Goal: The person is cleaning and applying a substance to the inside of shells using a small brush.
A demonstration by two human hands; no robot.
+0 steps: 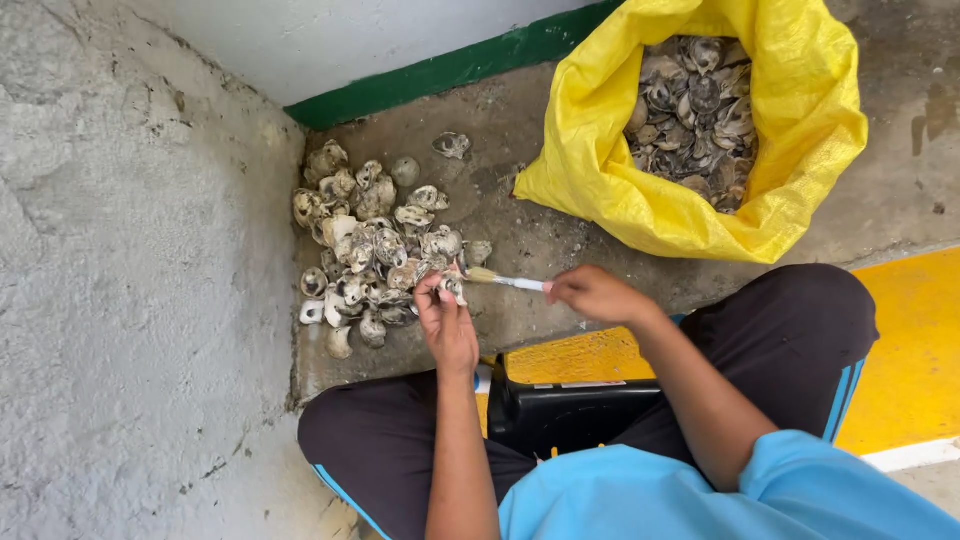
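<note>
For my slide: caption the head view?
Left hand holds a grey shell; right hand applies a white-handled brush.

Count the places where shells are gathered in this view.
3: a pile on the floor by the wall, the yellow sack, and one shell in the left hand.

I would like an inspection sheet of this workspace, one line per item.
Surface: rough concrete floor, dirty.
Job's things: one shell in the left hand; small brush in the right hand, bristles at the shell.
Clutter: loose shell pile; open yellow sack holding more shells; black container between the knees.
Grippers: both hands closed on their things.
Cables: nothing seen.
Surroundings: plastered wall, green stripe, yellow floor paint.
</note>
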